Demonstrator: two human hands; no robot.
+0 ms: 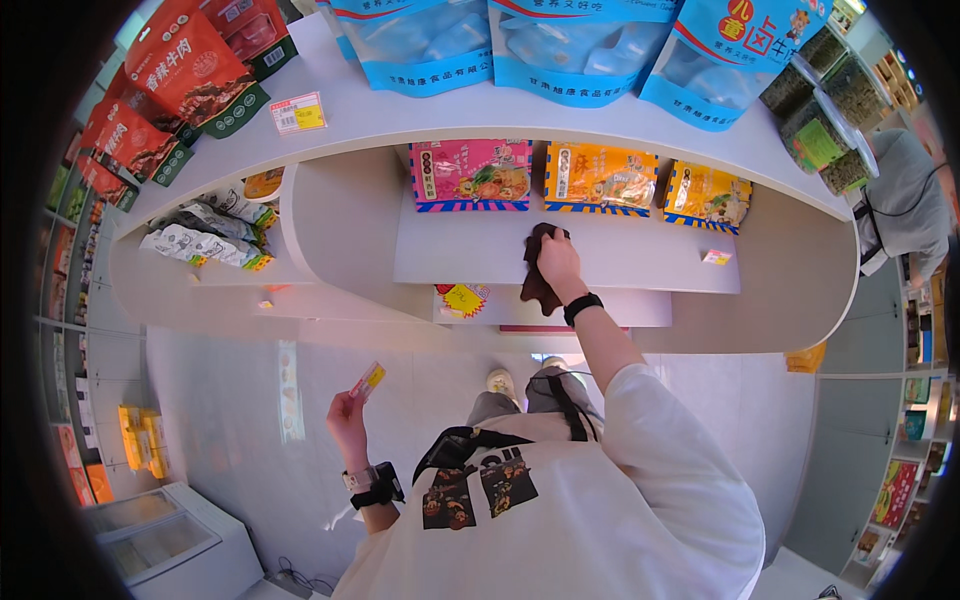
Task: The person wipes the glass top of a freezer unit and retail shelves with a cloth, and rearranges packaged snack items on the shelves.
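In my right hand (560, 262) is a dark brown cloth (538, 279), pressed on the white shelf board (465, 251) inside the display unit. Behind the cloth stand a pink food packet (471, 176) and two yellow-orange ones, the nearer of them the middle packet (600, 178). Away from the unit, over the floor, my left hand (346, 420) pinches a small price tag (368, 381) with a yellow patch. Another price tag (717, 257) stands on the board's right end.
Large blue pouches (566, 56), red pouches (191, 71) and clear jars (817, 135) crowd the counter top (360, 112). White snack bags (210, 236) fill the left compartment. A chest freezer (180, 536) is at lower left. Another person (904, 199) is at the right.
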